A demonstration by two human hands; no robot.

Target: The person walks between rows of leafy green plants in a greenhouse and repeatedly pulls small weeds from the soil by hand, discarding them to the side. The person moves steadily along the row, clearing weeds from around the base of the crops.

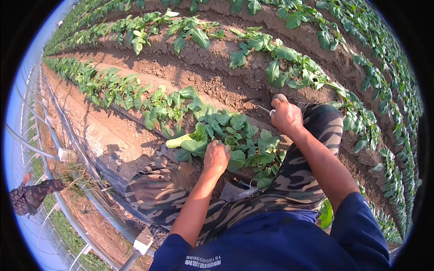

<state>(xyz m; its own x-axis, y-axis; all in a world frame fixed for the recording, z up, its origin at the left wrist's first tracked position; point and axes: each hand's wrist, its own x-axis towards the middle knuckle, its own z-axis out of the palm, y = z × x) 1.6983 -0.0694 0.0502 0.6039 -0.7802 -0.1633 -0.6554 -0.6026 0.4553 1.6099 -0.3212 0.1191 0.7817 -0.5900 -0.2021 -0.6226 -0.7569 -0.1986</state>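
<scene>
My left hand (216,158) is curled in among the leaves of a row of broad-leaved green plants (234,128) right in front of me. Whether its fingers grip a leaf is hidden. Just left of it, a pale yellow-green leaf (178,141) sticks out over the soil. My right hand (287,117) is closed around a small hand tool (263,109), beside my right knee. The tool has a thin shank and a rounded end (279,97) showing above the fist. Its tip points left, towards the bare furrow (220,88); the exact kind of tool is unclear.
Between my legs, behind the plants, stands a grey container (234,191), partly hidden. More planted ridges (295,67) run across the field beyond. Metal greenhouse pipes (71,216) and dark plastic sheeting (112,179) line the left side. Another person's patterned sleeve (44,193) shows at far left.
</scene>
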